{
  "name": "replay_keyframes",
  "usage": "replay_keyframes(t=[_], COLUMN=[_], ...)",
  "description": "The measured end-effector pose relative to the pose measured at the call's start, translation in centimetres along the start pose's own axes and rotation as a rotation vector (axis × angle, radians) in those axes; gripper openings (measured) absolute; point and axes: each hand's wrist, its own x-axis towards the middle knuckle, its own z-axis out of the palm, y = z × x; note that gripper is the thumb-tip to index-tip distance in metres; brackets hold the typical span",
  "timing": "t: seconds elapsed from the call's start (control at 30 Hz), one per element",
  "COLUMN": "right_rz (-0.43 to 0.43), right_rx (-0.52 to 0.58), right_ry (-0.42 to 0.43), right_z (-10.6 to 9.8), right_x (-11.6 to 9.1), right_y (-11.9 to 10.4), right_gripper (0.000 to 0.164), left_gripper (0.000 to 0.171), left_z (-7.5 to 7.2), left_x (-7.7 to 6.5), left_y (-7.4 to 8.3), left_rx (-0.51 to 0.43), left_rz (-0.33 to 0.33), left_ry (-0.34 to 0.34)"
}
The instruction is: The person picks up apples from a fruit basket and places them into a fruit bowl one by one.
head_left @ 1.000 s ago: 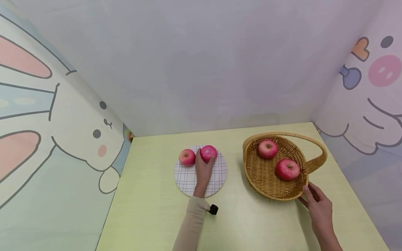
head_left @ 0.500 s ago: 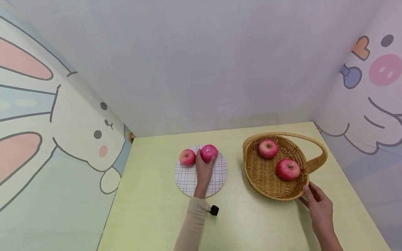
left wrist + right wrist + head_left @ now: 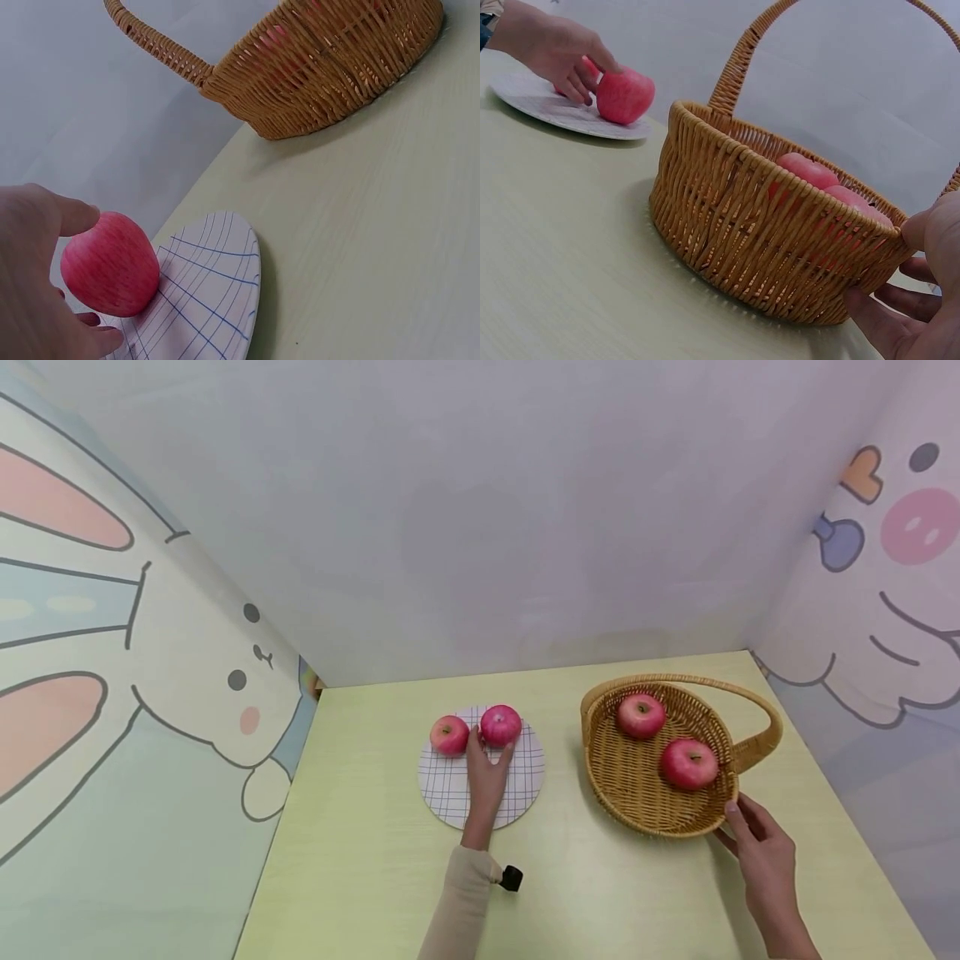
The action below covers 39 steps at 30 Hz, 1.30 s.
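My left hand (image 3: pixel 487 777) has its fingers spread at the near side of a red apple (image 3: pixel 501 726) on a round white plate (image 3: pixel 517 793) with a blue grid. In the left wrist view a fingertip lies at the upper edge of that apple (image 3: pixel 112 264), and the lower fingers stand a little apart from it. Another apple (image 3: pixel 449 735) sits just left of it on the plate. My right hand (image 3: pixel 765 860) holds the near right side of a wicker basket (image 3: pixel 633 793), thumb at the rim and other fingers lower on the wall. Inside are two apples, one farther back (image 3: pixel 641 717) and one nearer (image 3: pixel 689 764).
The basket's arched handle (image 3: pixel 757 747) leans to the right. Plate and basket stand on a pale yellow table (image 3: pixel 360 860), with a gap between them. Grey cloth (image 3: pixel 480 527) hangs behind, and printed cartoon panels flank both sides. A small black device (image 3: pixel 512 878) is at the left sleeve.
My left hand has drawn back slightly towards me, its fingers loosening from the apple, which stays on the plate. The right hand and basket have kept their place.
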Motion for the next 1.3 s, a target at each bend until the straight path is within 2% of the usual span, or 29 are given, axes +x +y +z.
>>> replay_keyframes(t=[0.4, 0.6, 0.9, 1.0, 1.07, 1.3], right_rz=[-0.014, -0.006, -0.006, 0.002, 0.004, 0.0], right_rx=[0.015, 0.004, 0.008, 0.009, 0.014, 0.025], right_ry=[-0.011, -0.009, -0.003, 0.001, 0.002, 0.003], right_z=[0.0, 0.1, 0.1, 0.1, 0.0, 0.1], right_x=[0.1, 0.0, 0.0, 0.0, 0.0, 0.0], right_y=[0.0, -0.1, -0.1, -0.1, -0.1, -0.1], right_gripper=[0.065, 0.065, 0.063, 0.063, 0.064, 0.063], left_gripper=[0.082, 0.081, 0.08, 0.076, 0.071, 0.054], left_z=[-0.7, -0.6, 0.0, 0.3, 0.5, 1.1], left_x=[-1.5, -2.7, -3.9, -4.3, -4.5, -5.2], left_y=[1.3, 2.1, 2.7, 3.0, 3.1, 3.2], left_rx=[-0.026, -0.099, -0.108, -0.139, -0.147, -0.071], left_rz=[-0.012, -0.026, -0.013, 0.025, 0.074, 0.352], left_ry=[0.002, -0.053, -0.124, -0.165, -0.182, -0.181])
